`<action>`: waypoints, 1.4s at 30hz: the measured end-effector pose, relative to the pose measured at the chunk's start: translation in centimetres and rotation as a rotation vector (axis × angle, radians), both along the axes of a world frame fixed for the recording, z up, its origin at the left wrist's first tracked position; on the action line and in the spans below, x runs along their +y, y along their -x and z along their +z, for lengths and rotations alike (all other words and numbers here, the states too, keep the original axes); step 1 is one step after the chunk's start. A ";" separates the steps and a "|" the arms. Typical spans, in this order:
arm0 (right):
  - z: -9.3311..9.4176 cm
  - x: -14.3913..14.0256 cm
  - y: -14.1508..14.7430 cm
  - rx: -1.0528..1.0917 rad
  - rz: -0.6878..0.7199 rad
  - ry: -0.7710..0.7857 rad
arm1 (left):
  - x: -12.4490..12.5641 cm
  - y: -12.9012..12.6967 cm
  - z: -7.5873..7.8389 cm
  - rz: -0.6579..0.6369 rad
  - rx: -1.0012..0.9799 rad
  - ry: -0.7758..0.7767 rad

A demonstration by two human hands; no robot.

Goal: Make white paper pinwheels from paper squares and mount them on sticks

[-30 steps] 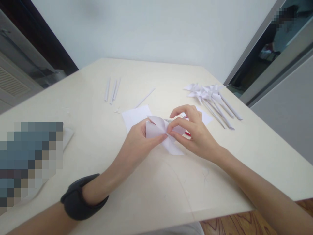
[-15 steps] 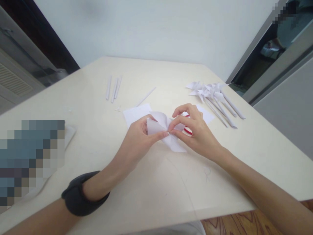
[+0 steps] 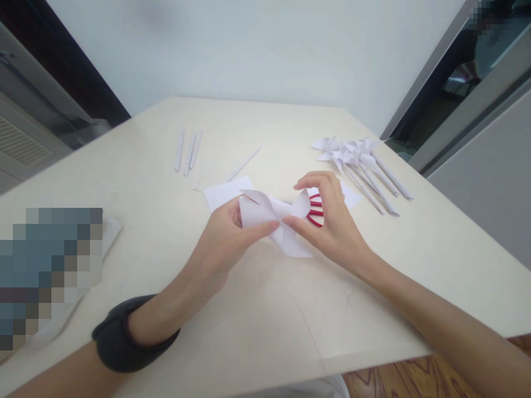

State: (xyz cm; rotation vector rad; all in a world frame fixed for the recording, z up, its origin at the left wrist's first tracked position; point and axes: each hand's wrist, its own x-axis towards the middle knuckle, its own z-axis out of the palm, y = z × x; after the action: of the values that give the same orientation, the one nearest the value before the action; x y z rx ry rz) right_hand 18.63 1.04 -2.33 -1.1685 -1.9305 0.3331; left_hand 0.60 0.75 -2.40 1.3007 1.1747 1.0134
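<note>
- The left hand (image 3: 226, 240) is curled narrow around a folded white paper piece (image 3: 271, 218), thumb stretched along its front and fingers tucked behind it.
- A black wristband (image 3: 124, 338) sits on the left forearm.
- The right hand (image 3: 332, 224) meets the same paper from the other side; its thumb and forefinger pinch the paper's middle, while the other fingers arch loosely above.
- The paper piece is held just above the cream table (image 3: 265, 309), near its centre, with curved flaps standing up on the left and right.
- Red scissor handles (image 3: 315, 210) lie on the table behind the right hand, partly hidden by its fingers.
- A flat white sheet (image 3: 224, 192) lies just beyond the hands.
- Paper pinwheels (image 3: 359, 163) on rolled sticks lie together at the far right of the table.
- Three rolled paper sticks (image 3: 187, 150) lie side by side at the far left, with a single thin stick (image 3: 244, 164) nearer the middle.
</note>
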 end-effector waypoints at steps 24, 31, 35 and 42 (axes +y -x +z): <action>0.9 -0.2 -0.5 0.243 0.169 0.600 | -0.4 -0.1 -0.2 -0.009 0.030 -0.013; 1.0 -0.5 -0.3 0.290 0.164 0.636 | -0.5 -0.2 0.0 -0.005 0.035 -0.025; 0.8 -0.5 -0.2 0.258 0.125 0.651 | -0.5 -0.2 0.0 -0.020 0.032 -0.025; 0.5 -0.3 -0.4 0.231 0.073 0.647 | -0.9 -0.4 0.2 -0.029 0.028 -0.022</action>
State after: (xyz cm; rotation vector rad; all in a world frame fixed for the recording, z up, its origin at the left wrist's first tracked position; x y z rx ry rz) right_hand 19.06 0.69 -1.86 -1.3825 -1.7056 1.1427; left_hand 0.96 -0.11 -2.19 1.3495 1.1655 0.9921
